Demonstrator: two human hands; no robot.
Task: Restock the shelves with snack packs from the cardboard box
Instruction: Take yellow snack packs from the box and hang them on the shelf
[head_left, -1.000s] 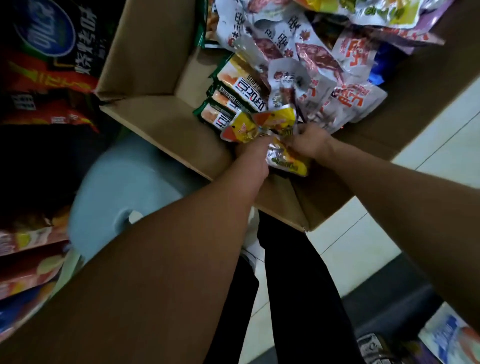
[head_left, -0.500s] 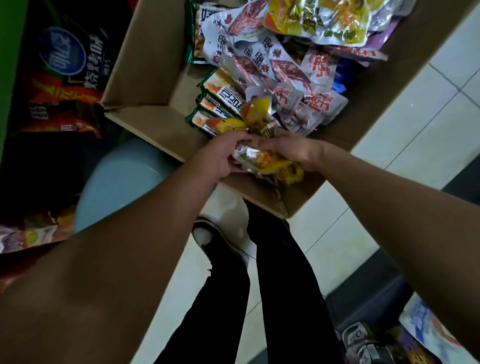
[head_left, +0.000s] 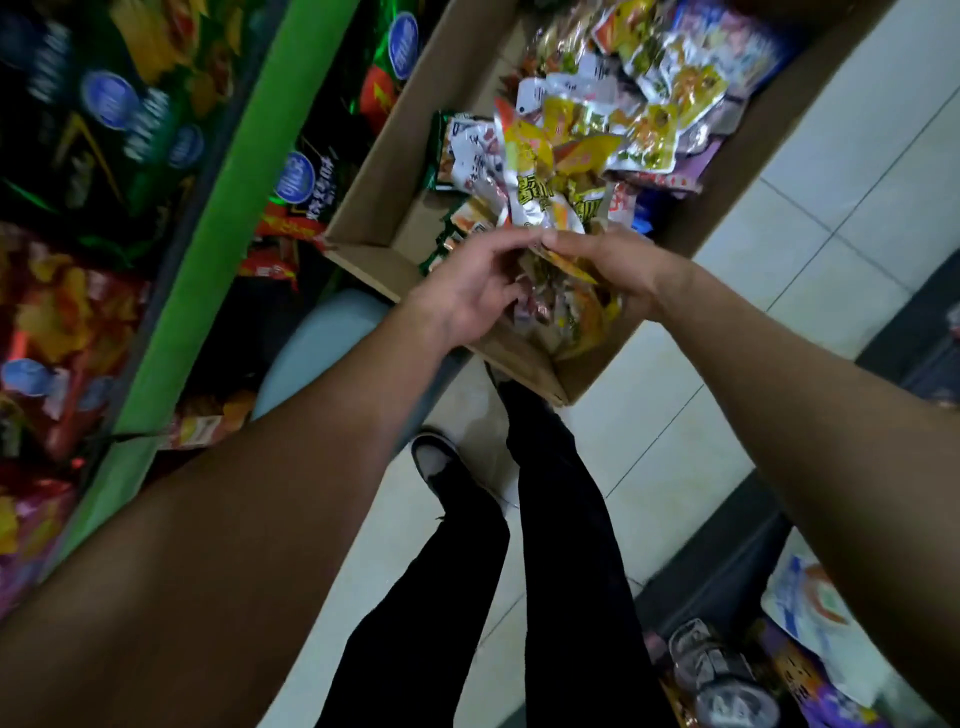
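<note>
An open cardboard box (head_left: 382, 208) stands on the floor, full of mixed snack packs (head_left: 644, 98). Both my hands are over its near end. My right hand (head_left: 618, 265) is closed on a bunch of yellow and white snack packs (head_left: 558, 197) that fans out above and below my fingers. My left hand (head_left: 467, 296) meets the same bunch from the left, fingertips touching the packs at the pinch point, palm partly turned up. The lower packs hang over the box's near corner.
A green-edged shelf (head_left: 208, 228) runs along the left, stocked with dark and red snack bags (head_left: 296, 182). A pale blue stool (head_left: 322, 343) sits under the box's near left corner. My legs and a shoe (head_left: 436, 462) stand on white floor tiles. More packs lie at lower right (head_left: 815, 608).
Both hands have lifted the bunch of yellow packs up from the box's near corner, and more packs are gathered in it. My view has swung, showing the green shelf at left.
</note>
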